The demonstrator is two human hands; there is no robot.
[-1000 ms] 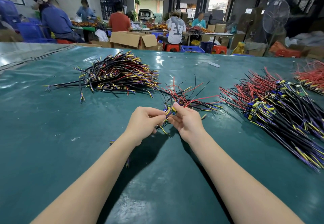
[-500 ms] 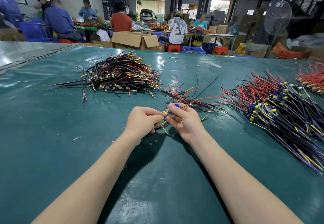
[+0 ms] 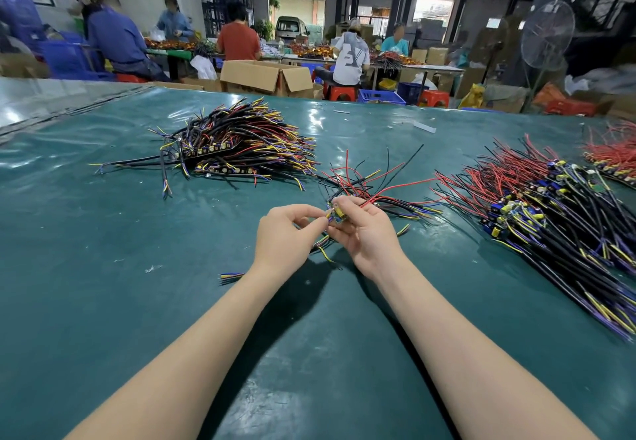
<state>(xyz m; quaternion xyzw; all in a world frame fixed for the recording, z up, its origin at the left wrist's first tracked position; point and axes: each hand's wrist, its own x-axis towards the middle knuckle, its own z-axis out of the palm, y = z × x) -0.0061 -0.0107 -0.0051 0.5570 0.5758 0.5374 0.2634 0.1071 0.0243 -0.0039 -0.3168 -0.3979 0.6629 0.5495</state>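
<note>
Small circuit module with a yellow cylindrical capacitor and blue parts (image 3: 336,214): held just above the table between both hands.
- Grip: the left hand (image 3: 284,238) pinches the module's left edge with its fingertips. The right hand (image 3: 366,236) pinches it between thumb and forefinger, with the other fingers curled beneath.
- Handling, as judged: light, stiff at the board and fragile at the solder joints. It is best taken by the board edges, not the wires.
- Attached: thin red and black leads (image 3: 378,192) fan out behind the right hand. They look limp and apt to snag.
- Surface: glossy teal-green table mat (image 3: 103,267), smooth and probably slippery.
- Left: heap of black, yellow and red cable assemblies (image 3: 241,143).
- Right: larger heap of similar modules with red leads (image 3: 550,219).
- Room: workshop hall with seated workers at the far tables (image 3: 347,57), an open brown cardboard box (image 3: 265,76) and a standing wire-cage fan (image 3: 547,33).
</note>
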